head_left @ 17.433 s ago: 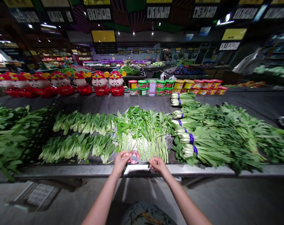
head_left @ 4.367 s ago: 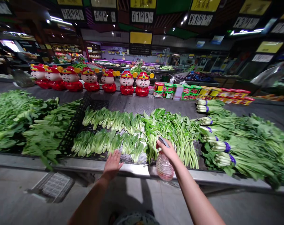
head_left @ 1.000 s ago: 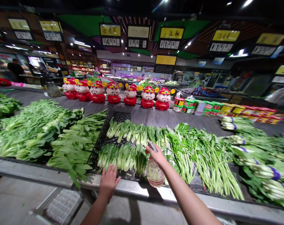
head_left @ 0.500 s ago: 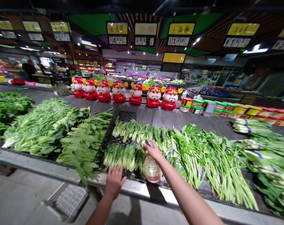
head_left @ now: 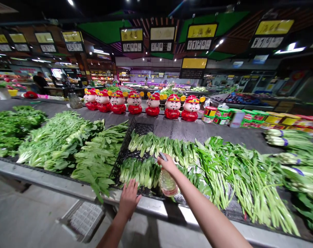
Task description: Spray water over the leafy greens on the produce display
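Note:
My right hand (head_left: 167,164) is wrapped round the top of a clear spray bottle (head_left: 168,183), whose grey nozzle points up and left over the greens. The bottle is held over the front of a black mesh tray (head_left: 120,156). My left hand (head_left: 130,197) rests at the metal front edge of the stand, fingers stretched out and apart, fingertips by the small bok choy (head_left: 139,171) of the front row. A second row of bok choy (head_left: 151,144) lies behind it. Long-stemmed leafy greens (head_left: 239,172) lie to the right of the bottle.
Other leafy greens (head_left: 94,156) fill the stand on the left. Bundles tied with purple bands (head_left: 285,142) lie far right. Red figurines (head_left: 152,104) and stacked tubs (head_left: 221,115) line the back. A grey crate (head_left: 84,218) stands on the floor below. Price signs (head_left: 201,36) hang overhead.
The view has shifted slightly, so the stand sits further right in it. The spray bottle is tilted a little more and slightly higher. My left hand stays at the edge.

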`<action>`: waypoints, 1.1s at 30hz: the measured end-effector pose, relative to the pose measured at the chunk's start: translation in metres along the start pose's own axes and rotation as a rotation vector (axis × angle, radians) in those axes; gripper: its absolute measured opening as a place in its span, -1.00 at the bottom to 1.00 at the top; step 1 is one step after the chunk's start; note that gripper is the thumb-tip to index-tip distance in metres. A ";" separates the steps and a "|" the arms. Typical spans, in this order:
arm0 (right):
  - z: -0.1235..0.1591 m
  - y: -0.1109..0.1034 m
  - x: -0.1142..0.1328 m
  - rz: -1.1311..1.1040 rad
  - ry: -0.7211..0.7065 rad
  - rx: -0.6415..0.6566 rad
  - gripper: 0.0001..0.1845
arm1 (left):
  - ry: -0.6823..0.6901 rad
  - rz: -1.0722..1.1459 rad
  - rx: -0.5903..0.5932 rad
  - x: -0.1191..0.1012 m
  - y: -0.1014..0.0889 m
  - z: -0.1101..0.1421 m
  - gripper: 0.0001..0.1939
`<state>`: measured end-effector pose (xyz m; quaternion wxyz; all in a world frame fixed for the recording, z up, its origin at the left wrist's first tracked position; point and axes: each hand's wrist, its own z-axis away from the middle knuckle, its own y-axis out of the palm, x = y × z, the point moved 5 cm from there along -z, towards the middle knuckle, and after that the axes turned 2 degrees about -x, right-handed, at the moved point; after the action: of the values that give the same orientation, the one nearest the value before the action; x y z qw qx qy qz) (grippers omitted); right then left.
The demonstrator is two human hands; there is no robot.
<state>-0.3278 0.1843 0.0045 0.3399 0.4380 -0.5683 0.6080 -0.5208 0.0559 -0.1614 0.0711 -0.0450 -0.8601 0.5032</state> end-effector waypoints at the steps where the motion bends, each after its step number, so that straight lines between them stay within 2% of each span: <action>1: 0.000 0.002 0.000 -0.003 0.008 0.009 -0.85 | -0.025 -0.008 0.023 0.001 -0.003 -0.001 -0.45; 7: -0.003 0.013 -0.006 -0.005 0.051 0.041 -0.84 | -0.081 -0.024 0.163 0.005 -0.009 -0.001 -0.47; 14: -0.004 0.017 0.001 -0.071 0.012 0.053 -0.75 | -0.091 -0.015 0.124 0.006 -0.010 0.014 -0.40; 18: 0.000 0.023 -0.003 -0.051 -0.001 0.042 -0.74 | -0.110 -0.008 0.144 0.002 -0.014 0.020 -0.38; 23: 0.021 0.026 -0.014 -0.098 0.083 0.077 -0.72 | -0.136 0.002 0.157 -0.002 -0.022 0.023 -0.38; 30: 0.059 0.012 -0.006 -0.252 0.171 0.138 -0.75 | -0.185 0.031 0.170 -0.009 -0.032 0.029 -0.35; 33: 0.074 0.012 -0.016 -0.271 0.198 0.137 -0.75 | -0.190 0.044 0.171 -0.012 -0.031 0.031 -0.34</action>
<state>-0.3216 0.1111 -0.0166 0.4421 0.4708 -0.4251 0.6341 -0.5143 0.0120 -0.1504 -0.0180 -0.0096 -0.8157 0.5781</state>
